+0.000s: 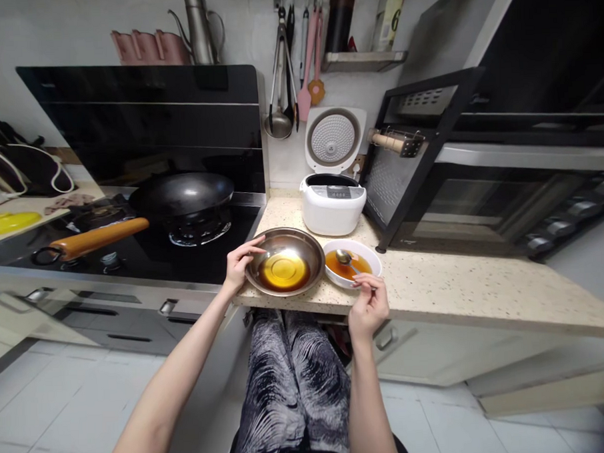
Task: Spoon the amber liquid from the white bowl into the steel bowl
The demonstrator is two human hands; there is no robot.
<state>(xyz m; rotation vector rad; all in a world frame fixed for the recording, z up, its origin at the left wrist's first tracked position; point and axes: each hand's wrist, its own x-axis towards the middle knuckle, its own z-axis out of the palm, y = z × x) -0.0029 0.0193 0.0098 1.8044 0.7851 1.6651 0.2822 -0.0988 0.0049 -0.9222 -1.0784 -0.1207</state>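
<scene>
My left hand (240, 264) grips the left rim of a wide stainless steel bowl (310, 248), fingers over the edge. Amber liquid (284, 271) lies in its bottom. Close on its right stands a white bowl (376, 255) with orange-brown liquid. Between the fingertips of my right hand (369, 305) is the handle of a metal spoon (343, 256). The spoon's head is over the white bowl, at or just above the liquid; I cannot tell which. Both bowls rest near the counter's front edge.
A white rice cooker (334, 212) with its lid up stands behind the bowls. On the left is a hob with a black wok (183, 193), its wooden handle (99, 237) pointing forward. An oven (501, 198) in a black rack bounds the counter (465, 286) at the right.
</scene>
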